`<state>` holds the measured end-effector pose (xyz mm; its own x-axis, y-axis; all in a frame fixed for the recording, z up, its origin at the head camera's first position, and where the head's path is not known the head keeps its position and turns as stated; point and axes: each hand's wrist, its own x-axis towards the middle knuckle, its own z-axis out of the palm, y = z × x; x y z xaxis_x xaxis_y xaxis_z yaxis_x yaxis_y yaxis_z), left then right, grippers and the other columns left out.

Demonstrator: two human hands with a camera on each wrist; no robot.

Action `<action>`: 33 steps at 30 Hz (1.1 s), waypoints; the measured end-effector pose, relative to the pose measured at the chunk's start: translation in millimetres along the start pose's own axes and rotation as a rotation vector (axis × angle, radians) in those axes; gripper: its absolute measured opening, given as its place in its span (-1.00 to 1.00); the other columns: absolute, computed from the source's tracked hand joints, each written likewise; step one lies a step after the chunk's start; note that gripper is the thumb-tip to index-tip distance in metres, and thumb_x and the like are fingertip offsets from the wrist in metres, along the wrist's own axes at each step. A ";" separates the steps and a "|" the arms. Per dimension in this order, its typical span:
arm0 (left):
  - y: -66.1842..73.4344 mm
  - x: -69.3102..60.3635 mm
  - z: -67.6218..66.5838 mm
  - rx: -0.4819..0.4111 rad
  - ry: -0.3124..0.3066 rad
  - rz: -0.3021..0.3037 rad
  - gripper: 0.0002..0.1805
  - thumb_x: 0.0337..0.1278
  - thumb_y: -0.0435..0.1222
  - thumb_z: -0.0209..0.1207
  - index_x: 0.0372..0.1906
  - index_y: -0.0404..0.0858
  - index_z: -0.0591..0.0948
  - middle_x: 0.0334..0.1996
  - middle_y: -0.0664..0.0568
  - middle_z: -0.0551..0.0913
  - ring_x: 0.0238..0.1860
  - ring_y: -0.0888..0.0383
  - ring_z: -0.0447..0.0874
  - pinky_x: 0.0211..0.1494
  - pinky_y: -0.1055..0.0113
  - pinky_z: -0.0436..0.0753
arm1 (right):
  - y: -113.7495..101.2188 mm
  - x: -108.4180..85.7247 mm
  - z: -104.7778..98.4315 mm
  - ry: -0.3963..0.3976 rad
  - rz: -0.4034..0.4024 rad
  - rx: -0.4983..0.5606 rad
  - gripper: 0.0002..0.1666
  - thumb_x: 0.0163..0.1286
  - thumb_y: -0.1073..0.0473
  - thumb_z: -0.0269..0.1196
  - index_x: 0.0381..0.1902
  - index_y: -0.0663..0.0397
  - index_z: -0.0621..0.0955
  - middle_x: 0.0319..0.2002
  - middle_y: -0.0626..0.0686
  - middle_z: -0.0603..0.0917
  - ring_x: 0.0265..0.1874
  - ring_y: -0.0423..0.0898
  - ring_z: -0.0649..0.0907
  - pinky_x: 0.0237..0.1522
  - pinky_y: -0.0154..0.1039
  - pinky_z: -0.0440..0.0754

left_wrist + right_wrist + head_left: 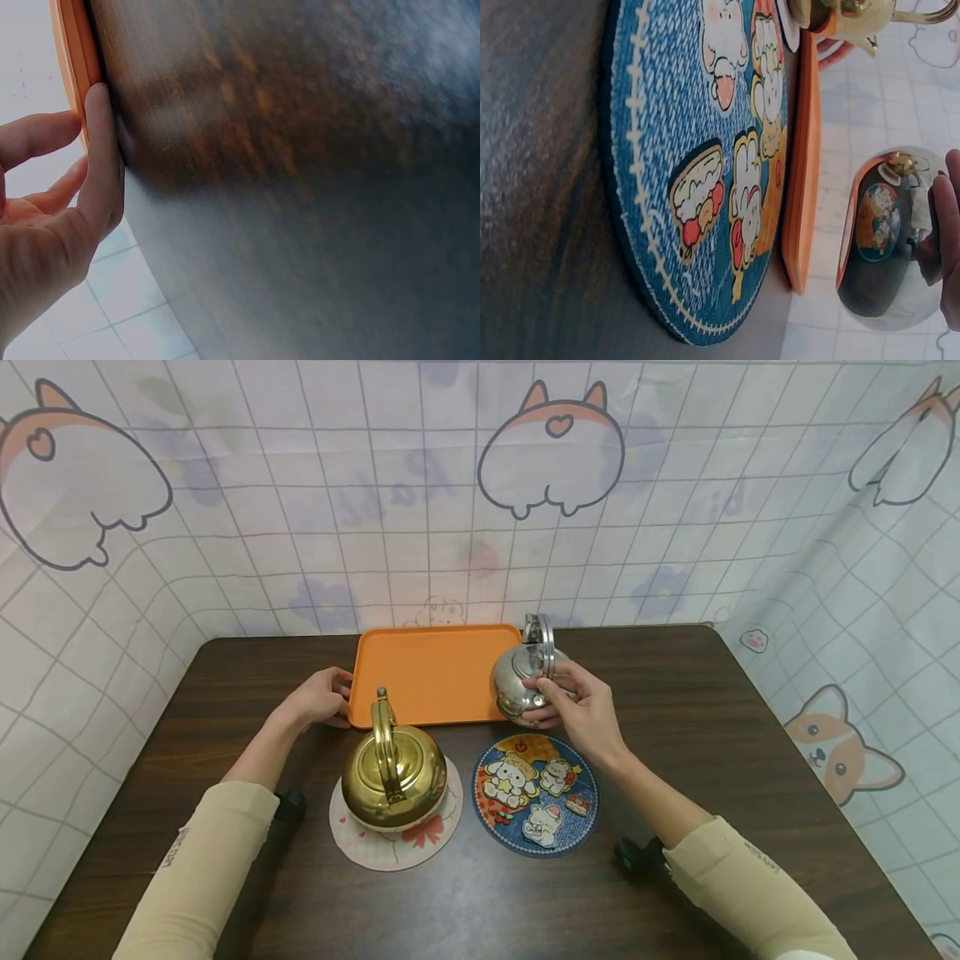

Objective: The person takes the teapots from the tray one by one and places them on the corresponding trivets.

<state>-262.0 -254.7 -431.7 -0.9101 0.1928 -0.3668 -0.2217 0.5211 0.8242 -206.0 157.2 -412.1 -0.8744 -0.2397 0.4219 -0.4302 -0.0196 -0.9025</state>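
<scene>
A silver kettle with an upright handle is over the right end of an orange tray. My right hand grips this kettle, with thumb and fingers at the handle's near end and lower fingers by the body. The right wrist view shows a gap between the kettle and the tray. At the tray's left edge is my left hand; its extended fingertips touch the rim, as the left wrist view of the hand shows. A gold kettle stands on a pink round mat.
A blue round mat with cartoon animals lies right of the pink mat, in front of the tray. Everything stands on a dark wooden table. A white gridded cloth with corgi drawings hangs behind and at the sides.
</scene>
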 end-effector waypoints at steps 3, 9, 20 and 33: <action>0.1 -0.3 0.0 0.000 -0.001 -0.001 -0.24 0.24 -0.64 0.03 0.52 -0.56 0.06 0.19 -0.46 0.36 -0.08 -0.17 0.65 -0.06 0.06 0.78 | -1.5 -1.4 0.3 0.001 -0.006 0.006 -0.79 0.59 0.27 0.17 0.04 0.30 0.60 -0.07 0.37 0.73 -0.42 0.16 0.80 -0.45 0.00 0.78; 0.9 -1.4 0.1 -0.004 -0.003 0.003 -0.25 0.24 -0.64 0.04 0.52 -0.56 0.07 0.19 -0.47 0.35 -0.06 -0.21 0.64 -0.05 0.05 0.78 | -4.5 -5.2 -0.7 -0.007 -0.011 0.002 -0.75 0.59 0.30 0.15 0.08 0.38 0.57 -0.06 0.39 0.72 -0.41 0.16 0.80 -0.44 0.00 0.78; 0.0 -1.2 0.6 -0.002 -0.005 0.011 -0.25 0.25 -0.63 0.06 0.52 -0.56 0.08 0.19 -0.47 0.36 -0.07 -0.20 0.65 -0.06 0.05 0.78 | -10.3 -15.7 -2.9 0.002 0.006 -0.029 -0.82 0.58 0.30 0.16 0.03 0.28 0.60 -0.07 0.32 0.75 -0.41 0.12 0.80 -0.45 0.00 0.78; -0.4 -0.8 0.0 0.000 0.003 0.006 -0.24 0.24 -0.64 0.06 0.52 -0.56 0.08 0.17 -0.45 0.36 -0.05 -0.21 0.62 -0.09 0.09 0.79 | -16.5 -24.2 -2.8 -0.014 -0.015 -0.026 -0.81 0.58 0.37 0.13 0.05 0.35 0.59 -0.08 0.33 0.75 -0.42 0.13 0.80 -0.45 -0.02 0.78</action>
<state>-261.2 -255.1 -431.8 -0.9126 0.1934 -0.3603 -0.2160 0.5202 0.8263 -178.3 166.1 -407.1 -0.8647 -0.2533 0.4339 -0.4490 0.0021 -0.8935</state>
